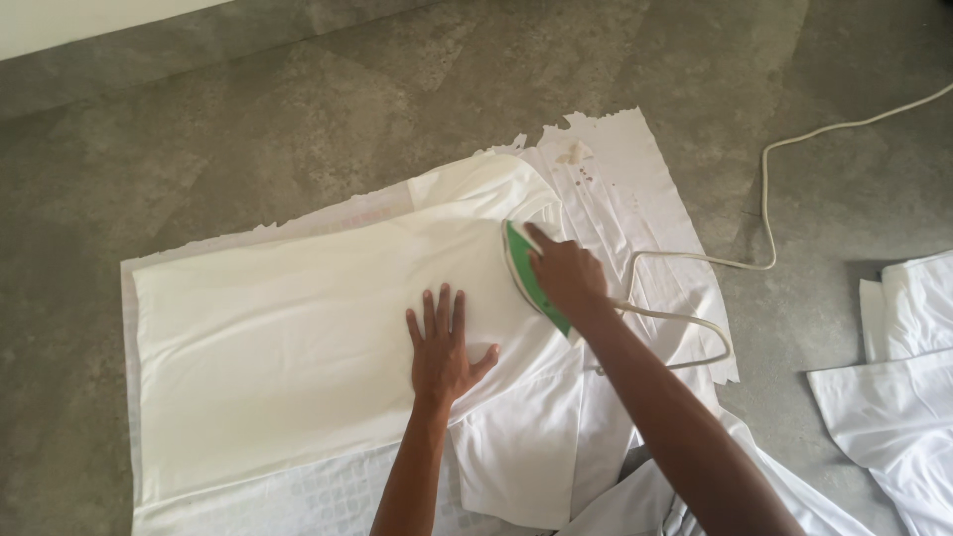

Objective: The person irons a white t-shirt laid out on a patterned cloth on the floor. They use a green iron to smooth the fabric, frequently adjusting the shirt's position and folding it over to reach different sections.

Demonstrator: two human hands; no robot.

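Note:
A white garment (pixel 298 328) lies spread flat on a white sheet (pixel 635 169) on the floor. My left hand (pixel 442 347) presses flat on the garment, fingers apart, holding nothing. My right hand (pixel 566 273) grips the handle of a green and white iron (pixel 523 273), which rests on the garment's right part, just right of my left hand. The iron's white cord (pixel 769 203) loops out behind my right wrist and runs off toward the upper right.
The floor (pixel 248 119) is grey stone-like tile. More white cloth (pixel 898 397) lies folded at the right edge. Another white piece (pixel 635 506) bunches near my right forearm at the bottom. A pale wall base (pixel 79 20) shows top left.

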